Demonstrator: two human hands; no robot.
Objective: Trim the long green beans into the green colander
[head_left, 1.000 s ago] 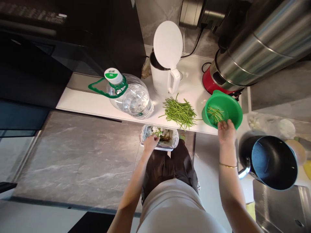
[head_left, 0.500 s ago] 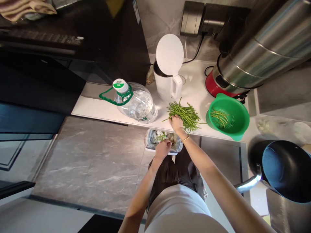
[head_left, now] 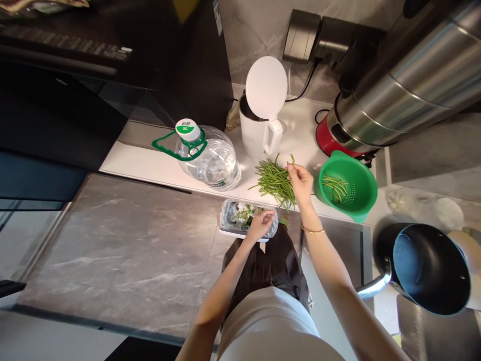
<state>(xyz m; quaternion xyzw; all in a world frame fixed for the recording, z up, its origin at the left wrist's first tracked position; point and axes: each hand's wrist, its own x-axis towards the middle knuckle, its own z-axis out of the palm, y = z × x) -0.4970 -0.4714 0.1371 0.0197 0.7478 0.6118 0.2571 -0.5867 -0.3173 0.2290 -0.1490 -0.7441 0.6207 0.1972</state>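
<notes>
A pile of long green beans (head_left: 273,180) lies on the white counter (head_left: 150,163). My right hand (head_left: 300,181) is raised just over the pile's right side and pinches one green bean (head_left: 291,161) between its fingertips. My left hand (head_left: 261,225) hovers over a white waste bin (head_left: 240,218) on the floor below the counter edge, fingers curled; I cannot tell whether it holds a scrap. A green colander (head_left: 347,186) with a few beans inside sits to the right of the pile.
A clear 5L water bottle (head_left: 208,158) lies on its side left of the beans. Behind them stands a white kettle (head_left: 261,128) with its lid up. A red-based steel appliance (head_left: 361,125) is at the back right, and a dark pot (head_left: 428,268) at the lower right.
My right hand left the colander, reached into the bean pile, and now lifts one bean. My left hand stayed over the waste bin, shifting slightly right.
</notes>
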